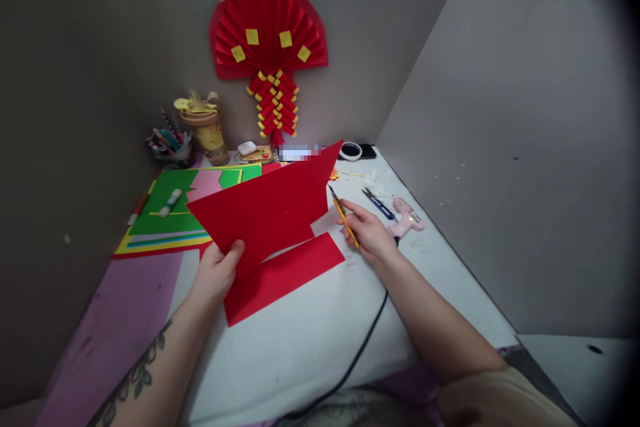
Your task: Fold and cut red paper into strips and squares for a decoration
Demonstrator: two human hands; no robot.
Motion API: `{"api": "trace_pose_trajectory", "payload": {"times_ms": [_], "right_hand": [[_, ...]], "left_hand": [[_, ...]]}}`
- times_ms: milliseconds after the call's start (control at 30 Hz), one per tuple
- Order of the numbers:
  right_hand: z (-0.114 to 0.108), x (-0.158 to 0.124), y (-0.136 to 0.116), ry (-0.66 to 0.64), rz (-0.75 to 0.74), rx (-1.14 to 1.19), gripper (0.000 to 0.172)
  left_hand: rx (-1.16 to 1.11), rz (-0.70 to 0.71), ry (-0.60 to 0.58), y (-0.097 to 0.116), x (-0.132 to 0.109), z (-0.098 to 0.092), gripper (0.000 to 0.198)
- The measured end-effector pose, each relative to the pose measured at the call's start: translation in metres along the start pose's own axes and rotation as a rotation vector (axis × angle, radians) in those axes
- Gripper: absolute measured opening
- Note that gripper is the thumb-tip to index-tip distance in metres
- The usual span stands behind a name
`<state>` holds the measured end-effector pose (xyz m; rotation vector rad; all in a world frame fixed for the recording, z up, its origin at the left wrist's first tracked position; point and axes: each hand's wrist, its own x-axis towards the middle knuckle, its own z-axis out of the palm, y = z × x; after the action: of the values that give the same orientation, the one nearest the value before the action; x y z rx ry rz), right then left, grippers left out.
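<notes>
Plainly red paper [265,207], straight-edged, sharp-cornered, tilted

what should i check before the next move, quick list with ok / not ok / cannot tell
1. Left grip on the raised red sheet: ok, thumb over its near face.
2. Right grip on the yellow tool: ok, tip pointing forward.
3. Lower red piece separate from the raised red sheet: cannot tell, they overlap in view at the left.
4. Black cord clear of the lower red piece: ok, they are apart.
5. Blue snips set aside: ok, lying beyond the right grip.
6. Pink glue gun switched off: cannot tell.
</notes>
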<state>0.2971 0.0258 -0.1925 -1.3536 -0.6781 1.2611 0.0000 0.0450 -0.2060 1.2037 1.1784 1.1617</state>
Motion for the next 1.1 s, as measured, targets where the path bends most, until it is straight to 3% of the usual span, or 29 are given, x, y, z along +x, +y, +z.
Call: {"api": "trace_pose_trajectory", "payload": {"times_ms": [267,633,1100], "right_hand": [[-0.003,0.0,0.001,-0.075,0.003,0.002,0.062],[-0.007,-0.006,-0.002,-0.195,0.001,-0.183,0.058],[-0.006,-0.011,-0.009,-0.236,0.001,-0.185,0.056]], "left_hand": [[0.085,0.007,-0.013,0.005,0.0,-0.001,0.045],[0.076,0.01,-0.006,-0.002,0.003,-0.003,0.053],[0.301,0.055,0.004,0.009,0.0,-0.005,0.048]]}}
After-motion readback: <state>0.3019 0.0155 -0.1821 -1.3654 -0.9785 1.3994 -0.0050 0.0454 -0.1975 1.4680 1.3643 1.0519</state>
